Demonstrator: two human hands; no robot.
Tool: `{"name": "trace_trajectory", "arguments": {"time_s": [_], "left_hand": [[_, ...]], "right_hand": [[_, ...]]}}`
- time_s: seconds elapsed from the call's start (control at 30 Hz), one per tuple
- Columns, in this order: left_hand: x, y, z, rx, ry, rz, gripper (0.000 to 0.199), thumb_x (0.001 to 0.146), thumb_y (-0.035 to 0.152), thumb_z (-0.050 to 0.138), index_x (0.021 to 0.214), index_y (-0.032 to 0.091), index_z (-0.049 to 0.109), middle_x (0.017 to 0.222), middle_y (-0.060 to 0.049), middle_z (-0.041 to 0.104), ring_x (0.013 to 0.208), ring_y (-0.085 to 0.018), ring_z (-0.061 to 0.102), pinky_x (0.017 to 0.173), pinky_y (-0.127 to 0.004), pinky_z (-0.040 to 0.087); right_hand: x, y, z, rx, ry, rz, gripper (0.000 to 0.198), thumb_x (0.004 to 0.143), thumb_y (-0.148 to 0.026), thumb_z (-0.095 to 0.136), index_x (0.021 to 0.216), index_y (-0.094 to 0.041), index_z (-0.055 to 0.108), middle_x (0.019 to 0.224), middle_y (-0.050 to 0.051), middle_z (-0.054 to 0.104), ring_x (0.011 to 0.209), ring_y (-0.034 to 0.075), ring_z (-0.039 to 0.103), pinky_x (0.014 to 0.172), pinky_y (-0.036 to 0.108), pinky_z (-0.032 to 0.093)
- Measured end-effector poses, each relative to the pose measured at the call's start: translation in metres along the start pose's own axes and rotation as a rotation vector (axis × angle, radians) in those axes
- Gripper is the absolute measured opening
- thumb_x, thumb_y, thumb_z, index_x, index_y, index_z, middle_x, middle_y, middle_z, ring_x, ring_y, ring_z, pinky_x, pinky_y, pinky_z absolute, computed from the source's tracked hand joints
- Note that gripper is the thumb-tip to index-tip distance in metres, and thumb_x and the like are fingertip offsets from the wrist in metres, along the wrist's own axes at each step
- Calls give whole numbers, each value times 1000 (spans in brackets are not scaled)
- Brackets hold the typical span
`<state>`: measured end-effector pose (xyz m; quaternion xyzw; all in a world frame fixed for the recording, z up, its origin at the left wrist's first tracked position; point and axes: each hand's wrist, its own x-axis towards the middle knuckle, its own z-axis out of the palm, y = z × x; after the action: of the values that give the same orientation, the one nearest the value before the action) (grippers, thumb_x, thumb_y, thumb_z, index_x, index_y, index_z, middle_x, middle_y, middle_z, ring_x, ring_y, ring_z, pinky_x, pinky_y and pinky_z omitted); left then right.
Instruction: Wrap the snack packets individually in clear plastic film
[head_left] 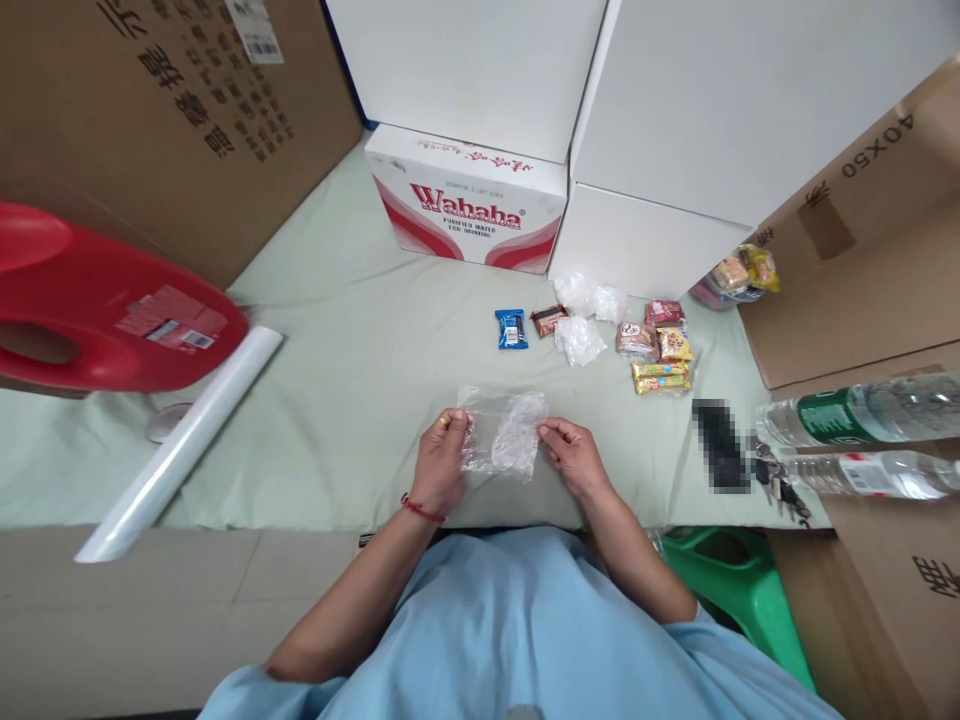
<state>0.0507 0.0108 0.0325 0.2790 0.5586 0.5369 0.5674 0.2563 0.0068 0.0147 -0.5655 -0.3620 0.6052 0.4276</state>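
Note:
A clear plastic bag (501,432) is stretched between my two hands, just above the green cloth near the table's front edge. My left hand (442,458) pinches its left side between thumb and fingers. At the right side, my right hand (574,455) has its fingertips closed on the bag's edge. Beyond the bag lie a blue snack packet (511,329) and a brown snack packet (550,320). Crumpled clear plastic bags (581,340) rest beside them. Farther right is a group of wrapped snacks, among them yellow snack sticks (660,377).
A Wahaha water carton (469,200) and white boxes stand at the back. To the left are a red jug (112,310) and a white roll (180,445). Two plastic bottles (870,410), keys (780,487) and a blurred dark object lie right. A green stool (750,590) stands below.

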Motion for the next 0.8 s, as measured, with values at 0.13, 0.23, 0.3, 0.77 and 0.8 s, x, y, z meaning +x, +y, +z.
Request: {"name": "trace_trajectory", "arguments": {"time_s": [0.13,0.23,0.3,0.77,0.8], "left_hand": [[3,6,-2,-56,44,-40,51,76,71,75,84,22,61,65,6,49,51,-8,34,44,-24,26],[-2,7,3,-83,10,-45,53,76,71,75,89,21,66,57,9,39,47,-7,27,43,-23,20],[-10,6,12,-108,-62,-55,55,75,72,76,91,20,68,54,10,35,45,-6,25,43,-23,18],[-14,15,10,-361,-202,-229,56,69,60,89,105,20,73,56,10,37,44,-3,29,41,-18,27],[-16,13,13,-354,-230,-248,57,68,61,89,104,20,74,56,10,40,45,-4,32,42,-18,29]], "right_hand": [[-3,-3,-9,-5,21,21,45,75,-58,78,98,-19,75,75,0,68,48,7,32,42,23,22],[-7,-6,-7,40,19,-12,49,79,-61,75,107,-21,71,86,2,69,55,9,42,42,21,28],[-10,-6,3,68,-33,-29,55,80,-62,75,120,-25,65,105,5,69,65,11,51,43,20,35],[-6,-12,16,222,-141,29,50,74,-63,83,103,-25,68,93,2,65,80,15,59,63,24,51],[-8,-13,19,224,-174,18,57,75,-67,81,113,-27,67,108,6,68,94,18,64,73,28,56]]}}
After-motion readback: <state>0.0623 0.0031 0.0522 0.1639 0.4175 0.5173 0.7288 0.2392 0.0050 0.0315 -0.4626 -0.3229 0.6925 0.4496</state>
